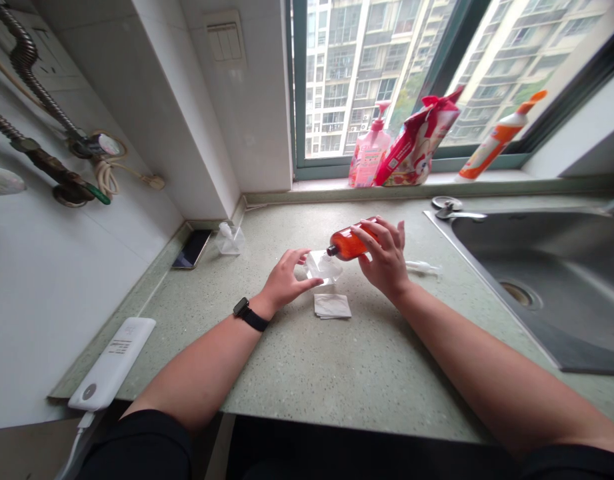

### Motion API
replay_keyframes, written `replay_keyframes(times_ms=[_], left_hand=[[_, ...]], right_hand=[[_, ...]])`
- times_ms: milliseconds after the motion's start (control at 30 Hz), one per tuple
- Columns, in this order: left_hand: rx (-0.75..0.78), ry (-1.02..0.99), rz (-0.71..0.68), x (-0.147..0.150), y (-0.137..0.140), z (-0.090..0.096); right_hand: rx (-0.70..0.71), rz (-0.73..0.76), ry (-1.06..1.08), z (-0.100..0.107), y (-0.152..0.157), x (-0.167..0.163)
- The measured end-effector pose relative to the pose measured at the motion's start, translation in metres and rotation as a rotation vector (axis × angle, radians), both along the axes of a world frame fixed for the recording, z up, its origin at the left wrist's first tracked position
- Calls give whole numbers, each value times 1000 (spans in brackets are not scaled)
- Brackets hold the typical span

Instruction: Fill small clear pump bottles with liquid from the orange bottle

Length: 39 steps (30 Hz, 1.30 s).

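Observation:
My right hand (387,260) is wrapped round an amber bottle (347,244) with an uncapped dark neck. The bottle is tipped over to the left, its mouth just above a small clear container (323,268) on the counter. With thumb on the near side and fingers on the far side, my left hand (285,283) steadies that container. Whether liquid is flowing is too small to tell. A folded white tissue (333,306) lies just in front of the container. Behind my right wrist, a thin clear plastic tool like a syringe (423,268) rests on the counter, partly hidden.
A second clear container (229,240) and a phone (191,249) sit at the back left. A white power bank (113,363) with a cable lies at the left edge. The steel sink (547,287) is on the right. A pump bottle (369,155), red bag (421,143) and orange-white bottle (497,143) line the sill.

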<state>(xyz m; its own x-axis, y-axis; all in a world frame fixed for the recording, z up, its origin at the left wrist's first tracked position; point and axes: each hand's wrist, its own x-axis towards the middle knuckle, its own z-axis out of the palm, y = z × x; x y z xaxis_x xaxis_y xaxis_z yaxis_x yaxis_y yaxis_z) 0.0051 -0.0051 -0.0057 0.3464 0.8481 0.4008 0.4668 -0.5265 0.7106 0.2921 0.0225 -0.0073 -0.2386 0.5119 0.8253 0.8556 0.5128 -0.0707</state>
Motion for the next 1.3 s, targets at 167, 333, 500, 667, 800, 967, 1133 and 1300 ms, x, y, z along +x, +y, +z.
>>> replay_keyframes(times_ms=[167, 333, 500, 667, 800, 967, 1133, 1300], left_hand=[[-10, -2, 0, 0, 0, -1], [-8, -3, -1, 1, 0, -1], [-14, 3, 2, 0, 0, 0], [-10, 0, 2, 0, 0, 0], [-16, -5, 3, 1, 0, 0], [-20, -8, -3, 1, -1, 1], [-29, -13, -4, 1, -2, 1], [-42, 2, -9, 2, -3, 3]], right_hand=[[-31, -2, 2, 0, 0, 1], [-16, -6, -1, 0, -1, 0], [1, -6, -5, 1, -1, -1], [9, -10, -18, 1, -1, 0], [27, -14, -26, 0, 0, 0], [21, -17, -22, 0, 0, 0], [-21, -20, -21, 1, -2, 0], [-60, -2, -8, 3, -3, 0]])
